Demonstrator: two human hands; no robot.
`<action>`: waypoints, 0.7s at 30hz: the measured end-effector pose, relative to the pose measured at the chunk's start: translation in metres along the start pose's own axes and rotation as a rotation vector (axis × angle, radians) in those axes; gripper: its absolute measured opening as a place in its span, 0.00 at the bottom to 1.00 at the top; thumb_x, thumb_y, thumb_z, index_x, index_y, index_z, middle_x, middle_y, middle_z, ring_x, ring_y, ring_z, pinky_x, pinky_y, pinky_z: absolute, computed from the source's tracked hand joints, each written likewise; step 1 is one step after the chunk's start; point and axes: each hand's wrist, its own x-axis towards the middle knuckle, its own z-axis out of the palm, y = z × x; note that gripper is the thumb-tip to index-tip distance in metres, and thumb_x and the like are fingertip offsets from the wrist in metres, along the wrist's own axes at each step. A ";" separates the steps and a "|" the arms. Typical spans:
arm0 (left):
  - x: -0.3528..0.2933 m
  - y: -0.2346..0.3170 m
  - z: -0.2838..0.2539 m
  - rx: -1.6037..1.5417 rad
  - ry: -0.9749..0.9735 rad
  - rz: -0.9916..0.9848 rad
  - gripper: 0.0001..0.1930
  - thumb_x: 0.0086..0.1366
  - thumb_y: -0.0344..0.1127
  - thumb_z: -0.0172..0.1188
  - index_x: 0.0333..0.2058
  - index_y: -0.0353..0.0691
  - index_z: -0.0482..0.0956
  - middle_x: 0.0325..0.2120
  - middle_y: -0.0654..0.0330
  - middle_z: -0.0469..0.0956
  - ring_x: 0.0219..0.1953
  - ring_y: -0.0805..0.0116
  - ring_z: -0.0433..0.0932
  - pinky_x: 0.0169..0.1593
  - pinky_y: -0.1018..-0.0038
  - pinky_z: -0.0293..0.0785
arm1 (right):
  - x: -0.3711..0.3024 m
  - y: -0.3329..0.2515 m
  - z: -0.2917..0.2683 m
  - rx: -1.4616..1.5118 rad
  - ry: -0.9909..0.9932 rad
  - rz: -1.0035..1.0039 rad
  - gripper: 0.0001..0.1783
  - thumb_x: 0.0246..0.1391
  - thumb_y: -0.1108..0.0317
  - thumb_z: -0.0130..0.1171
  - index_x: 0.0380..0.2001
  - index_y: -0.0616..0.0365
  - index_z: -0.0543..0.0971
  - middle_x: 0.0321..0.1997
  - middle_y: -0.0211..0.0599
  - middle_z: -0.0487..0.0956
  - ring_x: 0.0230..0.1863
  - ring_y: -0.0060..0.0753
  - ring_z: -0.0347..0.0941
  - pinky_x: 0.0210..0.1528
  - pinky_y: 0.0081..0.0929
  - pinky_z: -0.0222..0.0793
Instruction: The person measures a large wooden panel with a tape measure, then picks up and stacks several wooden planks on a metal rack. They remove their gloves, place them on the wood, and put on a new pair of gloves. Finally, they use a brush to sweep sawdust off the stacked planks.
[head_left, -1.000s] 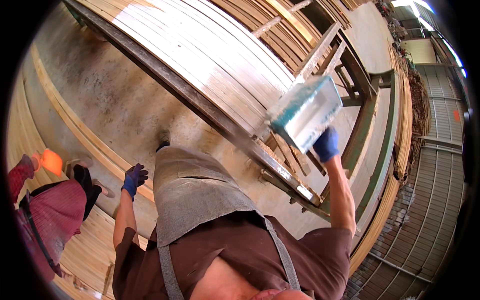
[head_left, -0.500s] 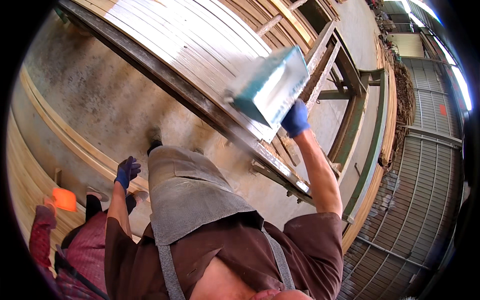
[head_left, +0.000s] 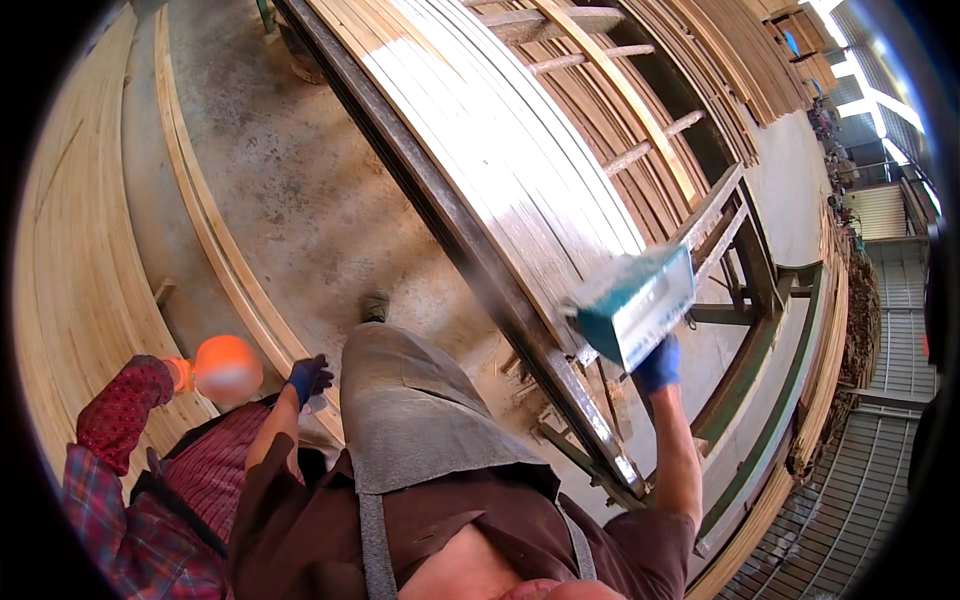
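Note:
My right hand [head_left: 657, 366], in a blue glove, is closed on the near end of a box-like teal and white container [head_left: 650, 305]. Motion smears the container, and its far side and contents cannot be made out. It is held over the near end of a row of long wooden boards [head_left: 500, 150], many coated shiny white. The boards lie side by side on a dark metal-edged rack [head_left: 440, 220]. To the left, away from the rack, my left hand [head_left: 310, 378] hangs in a dark blue glove, fingers apart and nothing held.
On the left a co-worker's patterned sleeve [head_left: 125, 410] reaches in, beside a blurred orange thing [head_left: 228, 370]. Long planks [head_left: 80, 250] and narrow strips [head_left: 200, 200] lie there. Green metal framing [head_left: 760, 380] stands at right. More boards [head_left: 600, 110] lie beyond the rack.
The view has turned, so the rack stands steeper. The container in my right hand now appears lower and farther right, at the boards' near end. The co-worker's orange thing shows higher and further in.

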 end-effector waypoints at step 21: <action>0.032 -0.003 -0.048 -0.225 -0.043 -0.157 0.20 0.65 0.55 0.55 0.45 0.46 0.75 0.32 0.52 0.83 0.24 0.57 0.79 0.25 0.63 0.68 | 0.042 -0.132 0.000 -0.049 -0.139 -0.107 0.22 0.51 0.58 0.58 0.50 0.52 0.79 0.49 0.46 0.80 0.52 0.47 0.76 0.53 0.39 0.72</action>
